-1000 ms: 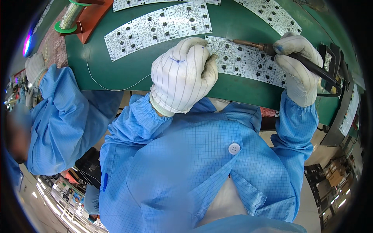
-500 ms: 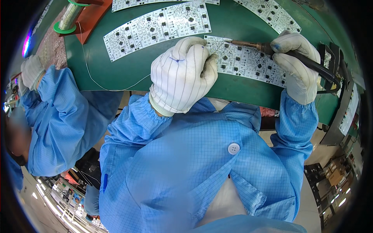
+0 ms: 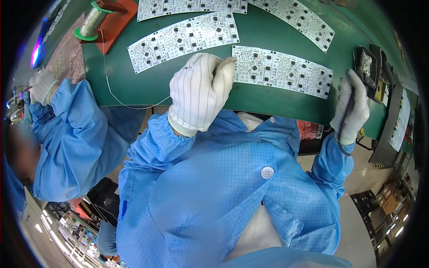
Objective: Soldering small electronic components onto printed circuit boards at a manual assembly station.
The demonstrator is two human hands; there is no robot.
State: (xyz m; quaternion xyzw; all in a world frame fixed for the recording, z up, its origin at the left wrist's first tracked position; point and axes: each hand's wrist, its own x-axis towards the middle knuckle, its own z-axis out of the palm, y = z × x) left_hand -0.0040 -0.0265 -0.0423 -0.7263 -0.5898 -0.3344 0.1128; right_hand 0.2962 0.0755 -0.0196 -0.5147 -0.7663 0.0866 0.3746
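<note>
Striped-gloved left hand (image 3: 196,96) curled beside a curved white circuit board (image 3: 282,71)

From my remote view, the far left shows a co-worker's white-gloved hand (image 3: 43,85), well apart from the fingers I follow. Beyond those fingers and to their left, a silvery spool with green flanges (image 3: 91,24) sits on a reddish-brown stand (image 3: 118,20), I would guess so that it can pay out freely. A thin, pale wire (image 3: 118,102) runs from it in a loose curve across the green tabletop (image 3: 147,85) to the left hand; the slack probably lets that hand shift without tugging.

The left hand's fingers are folded in and pressed together, apparently around the wire, though I cannot see the pinch itself. Beyond them, three similar white boards (image 3: 184,41) lie spaced apart, likely to keep them out of the way. Just right of the left fingertips lies the curved board, black components facing up, presumably for easy reach; I cannot tell whether they touch it.

Right of the board, I see the white-and-grey-gloved right hand (image 3: 352,107), its fingers roughly straight. A dark cable (image 3: 344,149) bends at its wrist, but I cannot tell whether the fingers grip anything. Just beyond them to the right stands a black holder (image 3: 368,67), placed, I suppose, within that hand's reach.
</note>
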